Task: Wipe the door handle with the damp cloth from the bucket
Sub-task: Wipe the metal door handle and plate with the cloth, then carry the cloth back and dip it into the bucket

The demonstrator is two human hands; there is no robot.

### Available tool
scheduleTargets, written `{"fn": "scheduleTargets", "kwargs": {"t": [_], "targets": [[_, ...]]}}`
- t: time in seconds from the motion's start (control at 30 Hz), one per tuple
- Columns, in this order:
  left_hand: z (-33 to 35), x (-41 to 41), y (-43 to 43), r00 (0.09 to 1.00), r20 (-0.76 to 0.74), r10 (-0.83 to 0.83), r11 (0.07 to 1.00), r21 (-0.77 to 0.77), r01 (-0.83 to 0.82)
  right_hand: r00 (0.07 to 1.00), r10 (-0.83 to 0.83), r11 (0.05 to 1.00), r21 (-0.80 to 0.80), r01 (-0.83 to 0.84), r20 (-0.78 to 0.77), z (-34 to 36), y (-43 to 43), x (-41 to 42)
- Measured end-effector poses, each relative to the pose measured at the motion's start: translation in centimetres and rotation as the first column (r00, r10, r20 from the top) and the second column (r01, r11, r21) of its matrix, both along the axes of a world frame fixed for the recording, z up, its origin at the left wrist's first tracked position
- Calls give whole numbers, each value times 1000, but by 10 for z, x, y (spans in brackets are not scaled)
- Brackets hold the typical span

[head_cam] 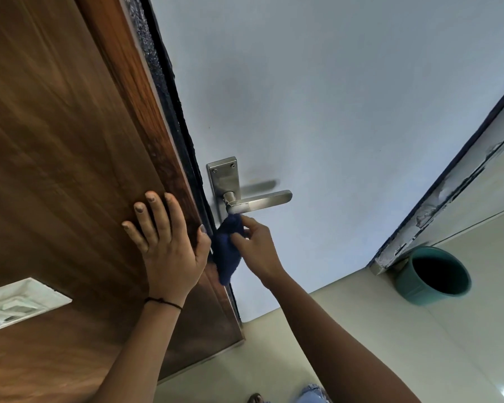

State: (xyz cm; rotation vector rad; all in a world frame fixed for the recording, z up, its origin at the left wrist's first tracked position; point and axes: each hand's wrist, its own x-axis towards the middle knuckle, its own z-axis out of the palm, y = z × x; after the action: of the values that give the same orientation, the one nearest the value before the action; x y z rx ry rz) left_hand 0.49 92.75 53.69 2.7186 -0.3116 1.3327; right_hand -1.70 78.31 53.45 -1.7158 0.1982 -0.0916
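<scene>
A steel lever door handle [258,200] on a steel backplate [224,177] sticks out of the pale blue door [332,112]. My right hand [258,248] grips a dark blue cloth [227,251] just under the handle's neck. The cloth's top touches the underside of the lever near the backplate, and the rest hangs down. My left hand [166,239] lies flat with fingers spread on the brown wooden panel [70,170] beside the door's edge. A teal bucket [432,276] stands on the floor at the lower right, its inside dark.
A black strip [172,91] runs along the door's edge between wood and blue face. A worn frame edge [437,205] rises at the right above the bucket. Pale floor tiles [361,330] lie below. A white vent grille [15,303] sits in the wood at the lower left.
</scene>
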Motion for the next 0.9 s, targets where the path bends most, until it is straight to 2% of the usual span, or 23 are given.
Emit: {"fn": "scheduleTargets", "kwargs": {"t": [0.03,0.1,0.2,0.3,0.33,0.4,0.5,0.57,0.63,0.73,0.8,0.9], "targets": [[1,-1,-2,1000,-11,3,1000,-18,-3,999,45,995,-90,-44,5,0,-5,-2],[4,-5,-10,999,-36,-8,996,-91,4,998,63,989,-132,-62,1,1,-21,-9],[6,-16,-33,991,-98,-89,945,-323,53,998,-55,998,-17,54,-18,4,-64,-30],[-7,-39,-82,923,-165,-347,856,-459,239,971,-236,966,99,239,-44,2,-121,-60],[-15,-49,-102,859,-205,-470,812,-481,330,954,-295,943,143,300,-57,-1,-139,-69],[-27,-72,-153,647,-311,-696,684,-563,465,913,-398,885,223,408,-88,-6,-181,-91],[-28,-108,-237,268,-427,-864,504,-733,457,861,-495,801,322,505,-119,-9,-242,-130],[-23,-128,-295,116,-448,-886,453,-789,414,830,-542,751,367,549,-131,-8,-285,-159],[-17,-144,-349,60,-446,-893,436,-824,362,810,-570,710,414,570,-137,-4,-327,-192],[-17,-163,-416,38,-432,-901,409,-815,410,765,-624,669,396,628,-160,-2,-382,-234],[-18,-178,-457,-5,-387,-922,353,-846,400,740,-653,685,293,667,-161,-2,-421,-260],[-18,-189,-511,-112,-351,-930,308,-907,286,731,-661,741,3,671,-171,-6,-476,-289]]}}
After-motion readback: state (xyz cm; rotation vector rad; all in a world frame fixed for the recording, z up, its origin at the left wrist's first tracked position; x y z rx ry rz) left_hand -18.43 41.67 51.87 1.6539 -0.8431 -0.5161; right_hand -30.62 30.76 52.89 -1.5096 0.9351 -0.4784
